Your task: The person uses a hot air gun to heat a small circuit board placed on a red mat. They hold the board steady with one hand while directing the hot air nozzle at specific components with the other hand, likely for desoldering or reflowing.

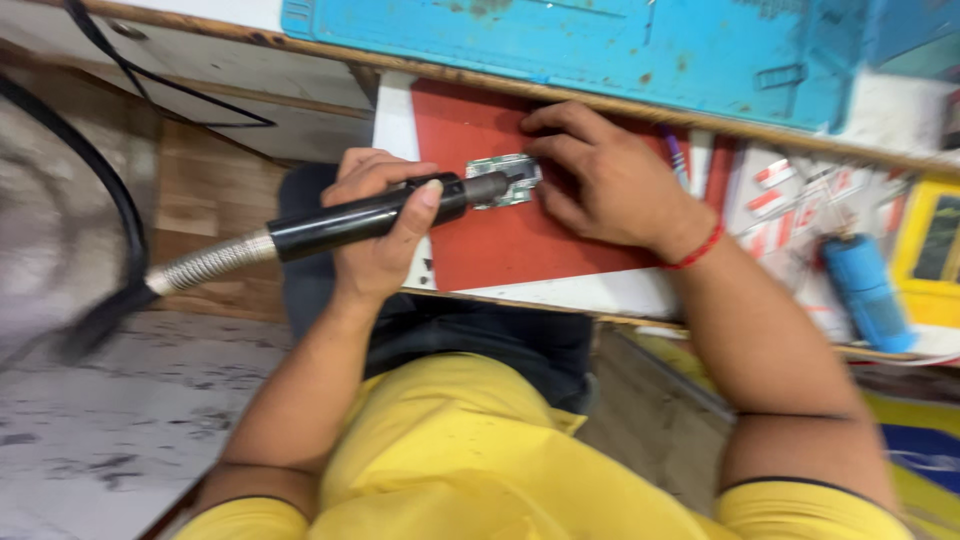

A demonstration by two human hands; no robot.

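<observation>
- Small green circuit board (512, 181) is lying flat on a red mat (520, 240), near the mat's top edge, just under the bench lip.
- Right hand (600, 180) is pressing down on the board's right side, fingers curled over and around it (looks like it is pinning the board so it is not sliding). Not lifting it; the board is sitting on the mat. A red thread band is showing on that wrist.
- Left hand (380, 225) is wrapping fully closed around a black hot-air handpiece (365, 217), thumb along the barrel. The metal nozzle end is pointing at the board's left edge, at or just beside it; contact is too blurred to tell.
- Handpiece is being held nearly level, coming in from the left, so the tip is meeting the board side-on and clear of the right-hand fingers.
- A ribbed metal hose (210, 263) is running off the handle's back end to the left, then turning into dark cable.
- Red mat is sitting on a white pull-out shelf (560, 292) below a wooden bench edge; a worn blue mat (600, 50) is covering the bench top above.
- To the right: a blue cylinder (868, 290) lying on printed papers, and a yellow-cased meter (930, 260) at the frame edge.
- Person is sitting, yellow shirt, dark trousers (frame is motion-blurred). Floor at left is grey, stained concrete.
</observation>
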